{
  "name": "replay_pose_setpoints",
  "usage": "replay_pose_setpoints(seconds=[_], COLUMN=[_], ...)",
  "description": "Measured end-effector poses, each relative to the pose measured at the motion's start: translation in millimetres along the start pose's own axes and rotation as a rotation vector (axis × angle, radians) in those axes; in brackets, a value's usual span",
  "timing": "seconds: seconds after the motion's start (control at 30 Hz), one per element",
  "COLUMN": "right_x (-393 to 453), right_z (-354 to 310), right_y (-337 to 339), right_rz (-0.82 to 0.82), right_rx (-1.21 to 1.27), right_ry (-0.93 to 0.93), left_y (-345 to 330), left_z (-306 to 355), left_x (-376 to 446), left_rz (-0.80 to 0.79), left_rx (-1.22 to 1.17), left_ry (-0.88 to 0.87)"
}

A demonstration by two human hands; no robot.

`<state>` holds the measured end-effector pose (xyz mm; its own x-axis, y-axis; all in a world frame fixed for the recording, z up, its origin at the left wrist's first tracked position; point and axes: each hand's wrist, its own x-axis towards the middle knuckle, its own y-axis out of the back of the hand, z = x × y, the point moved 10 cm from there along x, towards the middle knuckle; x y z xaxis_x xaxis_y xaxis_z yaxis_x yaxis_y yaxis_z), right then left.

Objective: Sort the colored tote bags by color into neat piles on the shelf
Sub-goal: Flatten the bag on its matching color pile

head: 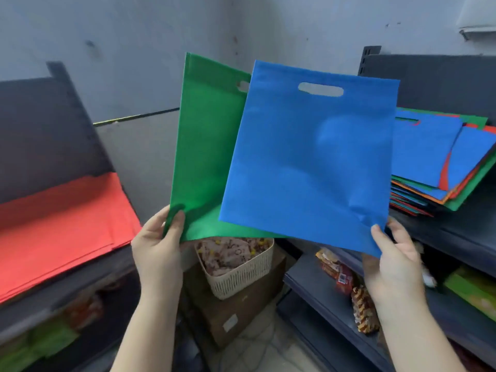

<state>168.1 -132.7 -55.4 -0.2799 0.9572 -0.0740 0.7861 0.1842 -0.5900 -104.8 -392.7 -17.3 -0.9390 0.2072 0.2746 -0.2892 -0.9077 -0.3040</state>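
Observation:
A green tote bag (206, 146) stands upright in mid-air, and my left hand (158, 245) pinches its lower left corner. In front of it and to the right a blue tote bag (308, 162) with a cut-out handle is held up; my right hand (394, 259) pinches its lower right corner. A flat pile of red tote bags (59, 224) lies on the left shelf. A mixed, uneven stack of blue, green, red and orange bags (440, 159) lies on the right shelf.
Dark grey shelves stand on the left (35, 135) and right (456, 232). Between them on the floor, a cream basket (241, 272) sits on a brown cardboard box (236, 315). Snack packets (349, 285) lie on the lower right shelf.

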Motion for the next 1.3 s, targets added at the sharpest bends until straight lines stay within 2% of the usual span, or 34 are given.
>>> replay_pose_setpoints(seconds=[0.33, 0.57, 0.73, 1.03, 1.3], right_x=[-93.1, -215.6, -315.4, -490.6, -598.3], right_z=[92.2, 159.1, 194.8, 257.1, 310.7], right_y=[-141.8, -234.0, -286.7, -336.8, -366.1], right_rz=[-0.308, -0.509, -0.659, -0.815, -0.973], right_rx=[0.056, 0.098, 0.124, 0.133, 0.059], right_ry=[-0.206, -0.350, -0.445, -0.637, -0.793], left_y=[193.6, 343.8, 447.9, 603.1, 671.9], left_z=[99.8, 166.7, 215.4, 289.1, 328.8], left_x=[-33.8, -79.9, -125.2, -229.6, -297.7], left_rz=[0.335, 0.605, 0.779, 1.028, 1.202], left_rx=[-0.001, 0.052, 0.128, 0.335, 0.396], left_ry=[-0.181, -0.194, -0.267, -0.370, -0.392])
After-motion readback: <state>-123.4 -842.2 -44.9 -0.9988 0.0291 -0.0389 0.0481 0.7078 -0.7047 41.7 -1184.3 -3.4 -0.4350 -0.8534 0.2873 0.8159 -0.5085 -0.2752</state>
